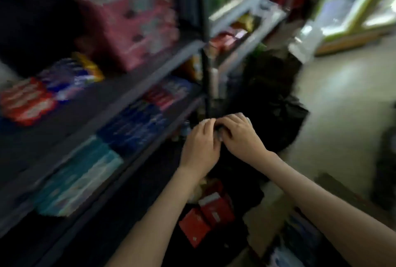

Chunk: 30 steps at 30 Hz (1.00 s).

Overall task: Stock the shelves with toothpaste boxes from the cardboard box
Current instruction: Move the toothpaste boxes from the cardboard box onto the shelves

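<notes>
Although motion blur hides much, you can see red toothpaste boxes lying loose in a heap well below the shelf post, under your forearms. They sit beside a tan flap that is probably the cardboard box, so there is stock left to move. Left of the post, the lower shelf already carries rows of blue packs and teal packs. The shelf above it holds red packs far left of the post, with bare dark board in between, which I judge leaves room for more.

Your left hand and right hand meet just below the foot of the post, fingers curled toward each other over something small and pale. I cannot tell what it is, or whether either hand truly grasps it. Neither hand carries a box I can make out. Just right of the post slumps a black bag.

My judgement is that you are partway through, with the shelves part filled and the red boxes waiting.
</notes>
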Motion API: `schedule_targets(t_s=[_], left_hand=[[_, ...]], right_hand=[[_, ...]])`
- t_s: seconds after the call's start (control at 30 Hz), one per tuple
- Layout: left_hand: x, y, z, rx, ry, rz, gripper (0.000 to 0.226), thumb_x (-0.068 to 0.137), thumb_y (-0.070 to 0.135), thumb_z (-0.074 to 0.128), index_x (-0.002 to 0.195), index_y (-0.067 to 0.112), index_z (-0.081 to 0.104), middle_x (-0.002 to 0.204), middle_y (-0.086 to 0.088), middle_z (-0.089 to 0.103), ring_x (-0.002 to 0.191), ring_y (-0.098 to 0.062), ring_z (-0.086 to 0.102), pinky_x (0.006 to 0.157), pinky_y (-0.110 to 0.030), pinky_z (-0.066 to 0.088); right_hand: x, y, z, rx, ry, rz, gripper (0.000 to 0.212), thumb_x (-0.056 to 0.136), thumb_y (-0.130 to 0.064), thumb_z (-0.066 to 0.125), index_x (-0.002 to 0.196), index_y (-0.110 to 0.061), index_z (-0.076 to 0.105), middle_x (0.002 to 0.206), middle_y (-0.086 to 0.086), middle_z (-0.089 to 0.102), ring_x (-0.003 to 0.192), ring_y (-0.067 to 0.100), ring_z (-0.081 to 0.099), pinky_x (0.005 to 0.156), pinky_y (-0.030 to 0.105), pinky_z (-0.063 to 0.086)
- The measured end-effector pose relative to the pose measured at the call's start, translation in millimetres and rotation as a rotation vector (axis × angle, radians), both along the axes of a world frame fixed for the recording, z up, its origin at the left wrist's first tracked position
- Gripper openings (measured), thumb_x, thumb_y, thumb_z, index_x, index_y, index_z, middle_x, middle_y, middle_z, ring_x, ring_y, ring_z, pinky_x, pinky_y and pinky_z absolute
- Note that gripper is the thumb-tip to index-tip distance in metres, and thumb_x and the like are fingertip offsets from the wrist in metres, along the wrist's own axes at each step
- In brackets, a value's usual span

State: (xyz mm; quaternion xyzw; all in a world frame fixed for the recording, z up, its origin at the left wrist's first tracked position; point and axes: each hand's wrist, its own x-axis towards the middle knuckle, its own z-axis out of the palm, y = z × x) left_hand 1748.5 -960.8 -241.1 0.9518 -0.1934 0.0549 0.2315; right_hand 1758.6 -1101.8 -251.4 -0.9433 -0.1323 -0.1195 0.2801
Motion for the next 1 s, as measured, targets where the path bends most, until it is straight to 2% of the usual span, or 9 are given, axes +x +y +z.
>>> schedule_targets(t_s=[0.1,0.23,0.4,0.5,0.63,0.7,0.8,0.87,1.0], left_hand=[[-10.4,-103.2,-60.7,0.076,0.163,-0.217,0.045,0.098,0.023,0.047,0.139,0.006,0.042,0.14,-0.01,0.046,0.127,-0.026,0.044,0.103,-0.035,0.036],[-52.0,-210.7,-156.1,0.192,0.301,-0.456,0.045,0.096,0.023,0.049,0.137,0.006,0.045,0.136,-0.011,0.049,0.124,-0.027,0.048,0.101,-0.036,0.038],[-129.1,-276.0,-292.6,0.264,0.509,-0.607,0.039,0.098,0.021,0.045,0.136,0.01,0.047,0.134,-0.006,0.051,0.12,-0.022,0.05,0.097,-0.032,0.04],[-176.8,-286.8,-369.9,0.349,0.661,-0.649,0.043,0.099,0.022,0.044,0.141,0.011,0.04,0.136,-0.005,0.049,0.12,-0.021,0.049,0.096,-0.032,0.041],[-212.8,-291.6,-472.9,0.576,0.867,-0.642,0.074,0.098,0.03,0.047,0.153,0.02,-0.002,0.138,-0.006,0.041,0.113,-0.023,0.05,0.084,-0.041,0.051],[-221.8,-291.0,-520.3,0.716,0.893,-0.659,0.084,0.095,0.037,0.05,0.151,0.023,-0.012,0.145,-0.008,0.032,0.121,-0.027,0.045,0.091,-0.044,0.048],[-233.1,-288.0,-574.5,0.875,0.904,-0.705,0.088,0.094,0.04,0.051,0.151,0.023,-0.013,0.151,-0.009,0.023,0.13,-0.029,0.037,0.1,-0.046,0.042],[-241.1,-285.7,-597.9,0.9,0.907,-0.709,0.086,0.093,0.039,0.052,0.151,0.02,-0.01,0.153,-0.01,0.02,0.132,-0.029,0.035,0.102,-0.044,0.041],[-249.7,-280.0,-613.5,0.902,0.897,-0.734,0.081,0.095,0.037,0.051,0.152,0.018,-0.004,0.154,-0.011,0.017,0.135,-0.029,0.031,0.107,-0.043,0.036]], right_hand=[[-49.7,-111.1,-57.9,-0.02,0.131,-0.222,0.033,0.087,-0.021,0.043,0.109,-0.014,0.066,0.103,0.004,0.065,0.098,0.028,0.054,0.084,0.04,0.042],[-142.7,-226.1,-151.9,-0.104,0.333,-0.402,0.028,0.084,-0.003,0.054,0.109,-0.007,0.065,0.099,0.01,0.065,0.095,0.033,0.055,0.079,0.04,0.043],[-270.8,-300.5,-305.6,-0.043,0.708,-0.612,0.04,0.091,-0.007,0.048,0.131,-0.012,0.051,0.123,0.006,0.056,0.115,0.029,0.046,0.091,0.037,0.036],[-335.2,-305.3,-396.2,0.04,0.998,-0.664,0.045,0.095,-0.008,0.044,0.139,-0.013,0.04,0.132,0.007,0.049,0.119,0.027,0.042,0.098,0.037,0.034],[-376.5,-290.2,-509.6,0.007,1.24,-0.567,0.054,0.089,-0.004,0.05,0.141,-0.012,0.035,0.133,0.01,0.047,0.119,0.027,0.044,0.099,0.036,0.035],[-378.1,-280.3,-559.9,0.022,1.297,-0.547,0.056,0.09,-0.004,0.051,0.142,-0.012,0.033,0.135,0.01,0.047,0.121,0.027,0.045,0.101,0.036,0.036],[-377.7,-266.6,-623.5,0.114,1.426,-0.557,0.056,0.092,-0.011,0.052,0.142,-0.013,0.03,0.139,0.01,0.043,0.127,0.027,0.041,0.104,0.037,0.033],[-380.1,-255.0,-653.7,0.122,1.487,-0.52,0.06,0.09,-0.02,0.055,0.142,-0.012,0.027,0.141,0.011,0.04,0.13,0.028,0.037,0.106,0.037,0.03],[-388.3,-240.1,-675.8,-0.023,1.438,-0.544,0.068,0.087,-0.028,0.06,0.144,-0.014,0.024,0.144,0.008,0.032,0.133,0.027,0.027,0.108,0.04,0.022]])
